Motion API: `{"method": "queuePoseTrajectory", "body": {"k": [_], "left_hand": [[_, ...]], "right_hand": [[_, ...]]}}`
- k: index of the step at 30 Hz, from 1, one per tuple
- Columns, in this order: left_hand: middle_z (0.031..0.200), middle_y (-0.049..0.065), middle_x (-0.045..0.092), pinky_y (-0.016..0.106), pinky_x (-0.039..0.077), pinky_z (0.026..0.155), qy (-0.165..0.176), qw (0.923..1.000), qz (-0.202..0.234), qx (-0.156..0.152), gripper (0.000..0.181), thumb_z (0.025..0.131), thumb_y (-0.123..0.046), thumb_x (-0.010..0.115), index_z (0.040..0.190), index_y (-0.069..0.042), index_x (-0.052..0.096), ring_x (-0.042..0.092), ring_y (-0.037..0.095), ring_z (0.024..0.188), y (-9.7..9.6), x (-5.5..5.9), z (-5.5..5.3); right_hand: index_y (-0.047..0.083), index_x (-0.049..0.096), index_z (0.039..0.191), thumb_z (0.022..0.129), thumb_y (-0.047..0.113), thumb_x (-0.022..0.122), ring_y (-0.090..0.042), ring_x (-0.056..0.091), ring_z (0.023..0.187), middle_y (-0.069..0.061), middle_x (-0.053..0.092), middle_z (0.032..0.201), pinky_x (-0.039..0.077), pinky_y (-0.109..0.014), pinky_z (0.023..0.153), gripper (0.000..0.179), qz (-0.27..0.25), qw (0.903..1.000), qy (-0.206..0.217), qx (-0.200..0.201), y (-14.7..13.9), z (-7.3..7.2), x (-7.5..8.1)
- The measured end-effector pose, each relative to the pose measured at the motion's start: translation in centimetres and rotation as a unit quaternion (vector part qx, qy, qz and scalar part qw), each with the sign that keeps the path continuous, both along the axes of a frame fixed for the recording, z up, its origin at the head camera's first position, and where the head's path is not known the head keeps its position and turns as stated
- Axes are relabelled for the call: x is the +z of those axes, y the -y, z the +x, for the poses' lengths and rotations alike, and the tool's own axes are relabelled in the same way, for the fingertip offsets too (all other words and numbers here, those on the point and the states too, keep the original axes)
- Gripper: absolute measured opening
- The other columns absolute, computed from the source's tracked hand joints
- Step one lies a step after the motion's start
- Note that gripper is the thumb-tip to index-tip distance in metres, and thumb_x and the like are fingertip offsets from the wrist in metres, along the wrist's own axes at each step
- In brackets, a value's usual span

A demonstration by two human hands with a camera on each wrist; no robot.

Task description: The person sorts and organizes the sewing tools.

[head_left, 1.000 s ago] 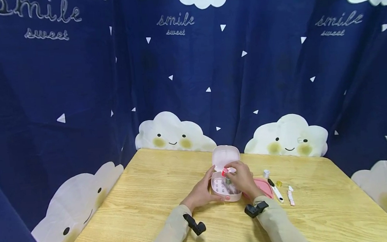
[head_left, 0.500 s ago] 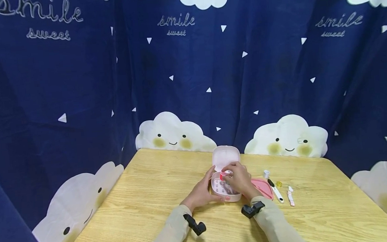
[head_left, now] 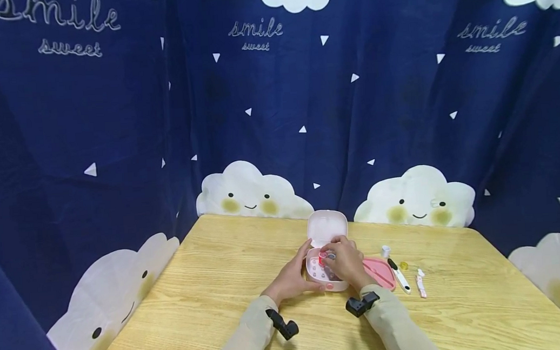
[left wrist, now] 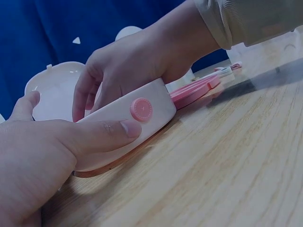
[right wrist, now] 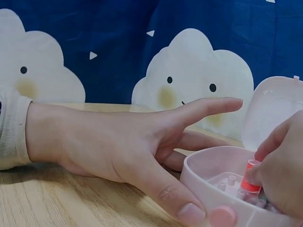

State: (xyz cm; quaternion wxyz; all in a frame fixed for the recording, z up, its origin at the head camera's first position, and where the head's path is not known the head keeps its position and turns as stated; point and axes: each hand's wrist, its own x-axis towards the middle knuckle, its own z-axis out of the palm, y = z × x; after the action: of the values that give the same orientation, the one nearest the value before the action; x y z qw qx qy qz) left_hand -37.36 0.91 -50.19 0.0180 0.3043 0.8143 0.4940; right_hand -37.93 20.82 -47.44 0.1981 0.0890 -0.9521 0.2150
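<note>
A pale pink sewing box (head_left: 336, 287) stands on the table with its lid (head_left: 327, 226) tipped back. My left hand (head_left: 289, 278) holds the box by its left side, thumb on the front wall near a round pink button (left wrist: 141, 109). Inside, small pegs (right wrist: 231, 180) rise from the floor. Between thumb and fingers, my right hand (head_left: 346, 261) pinches a red thread spool (right wrist: 251, 182), upright and low over the pegs; whether it sits on one I cannot tell. A greyish spool (head_left: 332, 256) shows beside it, partly hidden by the right hand.
Right of the box lies a pink tray (head_left: 383, 269), partly behind the right wrist. Beyond it are a white spool (head_left: 385, 251), a black-and-white slim tool (head_left: 399, 276), a small yellow item (head_left: 403, 265) and a pink-and-white strip (head_left: 421, 284). A blue curtain (head_left: 266, 116) hangs behind the table.
My right hand has shifted slightly left and lowered the red spool into the box. The left hand keeps its hold on the box's side.
</note>
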Motion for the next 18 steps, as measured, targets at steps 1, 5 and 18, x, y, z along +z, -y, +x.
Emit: {"method": "queuePoseTrajectory", "body": {"k": [1,5,18], "left_hand": [[0.163,0.006,0.039,0.046,0.032,0.119,-0.002,1.0000,0.000,0.000,0.127,0.073,-0.039,0.096,0.168,-0.027,0.012,0.039,0.023,0.146,0.02,0.03,0.01],[0.162,0.008,0.040,0.047,0.032,0.119,-0.008,1.0000,-0.005,0.003,0.127,0.073,-0.038,0.097,0.168,-0.026,0.013,0.040,0.025,0.146,0.00,0.09,0.02],[0.163,0.008,0.038,0.047,0.031,0.120,0.003,1.0000,0.004,0.001,0.125,0.075,-0.037,0.095,0.168,-0.027,0.011,0.038,0.024,0.147,-0.11,0.18,0.26]], "right_hand": [[0.020,0.082,0.100,0.085,0.019,0.087,-0.038,0.054,0.109,-0.011,0.060,0.123,0.046,-0.063,0.083,0.016,0.000,1.0000,-0.002,0.001,0.02,-0.01,-0.01],[0.019,0.082,0.101,0.085,0.017,0.086,-0.038,0.053,0.111,-0.010,0.060,0.122,0.045,-0.062,0.083,0.017,-0.004,1.0000,-0.002,-0.001,0.09,0.06,-0.01],[0.020,0.083,0.100,0.084,0.018,0.087,-0.037,0.053,0.112,-0.010,0.060,0.122,0.045,-0.060,0.083,0.017,0.009,0.9999,0.009,-0.007,0.21,0.03,0.02]]}}
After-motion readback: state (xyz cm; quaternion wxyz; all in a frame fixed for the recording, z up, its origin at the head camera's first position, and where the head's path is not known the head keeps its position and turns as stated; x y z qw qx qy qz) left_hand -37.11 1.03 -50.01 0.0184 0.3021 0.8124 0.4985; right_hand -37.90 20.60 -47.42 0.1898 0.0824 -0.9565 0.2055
